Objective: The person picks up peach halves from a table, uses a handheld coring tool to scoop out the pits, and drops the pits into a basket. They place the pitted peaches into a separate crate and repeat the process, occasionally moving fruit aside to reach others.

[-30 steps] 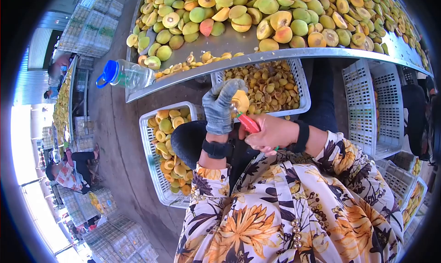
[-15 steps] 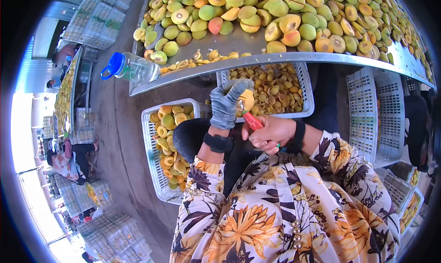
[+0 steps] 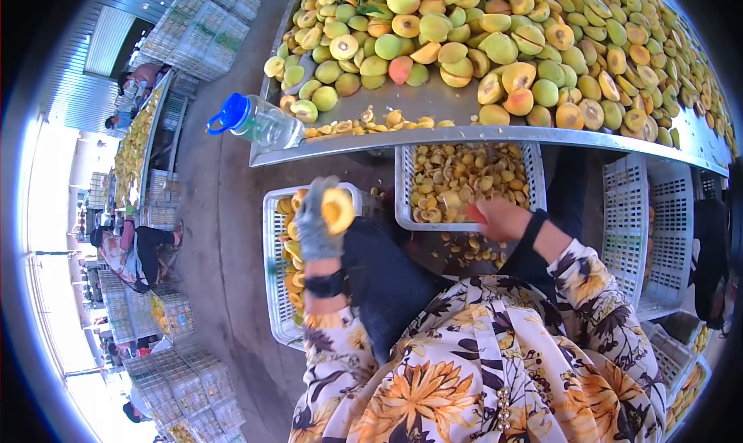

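Note:
My left hand (image 3: 316,230), in a grey glove and smeared by motion, grips a hollowed yellow peach half (image 3: 337,211). It is above the near edge of the left white crate (image 3: 272,288), which holds peach halves. My right hand (image 3: 507,220), bare, is closed round the red handle of a pitting tool (image 3: 475,214); the blurred tip points left. This hand is over the front rim of the middle white crate (image 3: 441,225), filled with small brownish-yellow cut-out pieces (image 3: 464,172).
A metal table (image 3: 371,102) ahead carries a large heap of halved peaches (image 3: 534,48). A blue-capped bottle (image 3: 267,124) lies at its left corner. Scraps lie on the floor below the middle crate. Empty-looking crates (image 3: 625,226) stand right; other people (image 3: 131,249) sit far left.
My left hand has moved left with the peach half, away from the tool, to the left crate. My right hand has moved right and up, over the middle crate. The view has shifted slightly.

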Motion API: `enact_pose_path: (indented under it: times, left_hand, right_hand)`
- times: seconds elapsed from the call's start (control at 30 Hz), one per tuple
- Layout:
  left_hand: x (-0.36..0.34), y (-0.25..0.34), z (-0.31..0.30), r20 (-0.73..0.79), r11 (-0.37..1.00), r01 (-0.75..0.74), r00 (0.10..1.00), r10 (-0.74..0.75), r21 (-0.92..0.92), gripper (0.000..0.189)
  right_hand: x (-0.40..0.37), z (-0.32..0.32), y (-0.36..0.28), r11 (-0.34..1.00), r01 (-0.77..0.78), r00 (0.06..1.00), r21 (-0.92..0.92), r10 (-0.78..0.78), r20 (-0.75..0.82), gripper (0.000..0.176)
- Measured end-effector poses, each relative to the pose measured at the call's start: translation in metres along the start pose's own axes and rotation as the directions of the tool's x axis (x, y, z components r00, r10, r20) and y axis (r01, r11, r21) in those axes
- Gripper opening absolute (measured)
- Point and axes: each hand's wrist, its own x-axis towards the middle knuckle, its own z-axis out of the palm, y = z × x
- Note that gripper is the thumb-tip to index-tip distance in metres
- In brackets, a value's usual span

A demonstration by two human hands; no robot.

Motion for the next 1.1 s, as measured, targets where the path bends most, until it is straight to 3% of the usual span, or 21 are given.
enact_pose_path:
  times: [0.03,0.07,0.1,0.13,0.2,0.23,0.3,0.4,0.43,0.47,0.53,0.6,0.63,0.67,0.73,0.8,0.83,0.93,1.0,1.07,1.1]
  left_hand:
    - [-0.002,0.01,-0.031,0.008,0.882,-0.057,0.998,0.06,0.468,0.038]
    - [-0.017,-0.048,-0.056,0.003,0.886,0.449,0.892,-0.451,-0.119,0.034]
    - [-0.023,-0.054,-0.073,-0.005,0.742,0.667,0.743,-0.669,-0.06,0.034]
    - [-0.008,0.002,-0.085,-0.082,0.534,0.731,0.619,-0.781,0.426,0.04]
    - [-0.002,0.004,-0.092,-0.166,0.432,0.537,0.744,-0.647,0.725,0.041]
    - [0.009,0.0,-0.09,-0.17,0.435,0.535,0.751,-0.638,0.724,0.041]
    - [0.041,-0.013,-0.079,-0.072,0.821,0.284,0.955,-0.287,0.496,0.039]
    - [0.122,-0.005,-0.04,0.017,0.723,0.127,0.982,-0.189,0.679,0.035]
    - [0.147,-0.02,-0.026,0.078,0.722,0.022,0.992,-0.104,0.691,0.034]
    - [0.178,-0.019,-0.01,0.184,0.507,-0.04,0.954,-0.237,0.861,0.036]
    - [0.219,-0.068,0.03,-0.111,0.545,0.348,0.901,-0.419,0.763,0.037]
    - [0.241,-0.061,0.043,0.186,0.305,-0.056,0.89,-0.417,0.951,0.044]
    - [0.248,-0.092,0.06,-0.044,0.329,0.202,0.902,-0.43,0.923,0.045]
    - [0.253,-0.07,0.059,-0.073,0.298,0.253,0.86,-0.505,0.921,0.045]
    - [0.26,-0.05,0.054,0.037,0.29,0.2,0.763,-0.646,0.936,0.044]
    - [0.259,-0.041,0.051,0.053,0.338,0.242,0.739,-0.671,0.91,0.048]
    - [0.257,-0.053,0.051,0.122,0.351,0.133,0.777,-0.618,0.927,0.05]
    - [0.243,-0.09,0.061,-0.134,0.43,0.433,0.811,-0.57,0.792,0.06]
    - [0.24,-0.085,0.057,-0.068,0.451,0.367,0.83,-0.553,0.813,0.063]
    - [0.241,-0.084,0.051,0.027,0.432,0.248,0.843,-0.538,0.867,0.05]
    - [0.242,-0.092,0.047,0.274,0.291,-0.148,0.846,-0.458,0.945,0.04]
  right_hand:
    - [-0.005,-0.005,-0.003,0.959,-0.18,0.968,-0.221,0.212,0.132,0.032]
    - [-0.002,-0.022,-0.015,0.96,-0.178,0.97,-0.218,0.208,0.124,0.032]
    - [0.005,-0.046,-0.033,0.895,-0.435,0.896,0.104,0.418,0.149,0.032]
    - [0.01,-0.054,-0.046,0.663,-0.632,0.772,0.402,0.582,0.255,0.032]
    - [0.014,-0.05,-0.049,0.643,-0.65,0.756,0.405,0.601,0.26,0.034]
    - [0.016,-0.047,-0.05,0.691,-0.617,0.784,0.377,0.583,0.213,0.036]
    - [0.018,-0.04,-0.049,0.793,-0.523,0.848,0.314,0.521,0.096,0.04]
    - [0.016,-0.045,-0.055,0.838,-0.458,0.887,0.298,0.451,0.095,0.037]
    - [0.012,-0.041,-0.054,0.867,-0.386,0.915,0.315,0.404,0.011,0.036]
    - [0.008,-0.041,-0.055,0.836,-0.401,0.905,0.373,0.424,0.023,0.035]
    - [0.0,-0.039,-0.056,0.933,-0.231,0.937,0.277,0.291,-0.196,0.034]
    - [-0.011,-0.045,-0.062,0.903,-0.281,0.91,0.325,0.359,-0.208,0.032]
    - [-0.016,-0.049,-0.064,0.898,-0.323,0.905,0.299,0.386,-0.18,0.031]
    - [-0.02,-0.054,-0.068,0.879,-0.35,0.892,0.323,0.419,-0.172,0.03]
    - [-0.029,-0.044,-0.062,0.91,-0.293,0.876,0.294,0.378,-0.298,0.029]
    - [-0.034,-0.041,-0.065,0.912,-0.297,0.867,0.282,0.382,-0.319,0.028]
    - [-0.034,-0.042,-0.065,0.914,-0.299,0.86,0.275,0.383,-0.337,0.027]
    - [-0.031,-0.045,-0.066,0.932,-0.269,0.844,0.242,0.349,-0.408,0.025]
    - [-0.026,-0.044,-0.067,0.93,-0.272,0.819,0.247,0.359,-0.448,0.024]
    - [-0.023,-0.048,-0.071,0.916,-0.272,0.811,0.295,0.383,-0.443,0.023]
    - [-0.021,-0.04,-0.066,0.936,-0.227,0.789,0.268,0.338,-0.514,0.02]
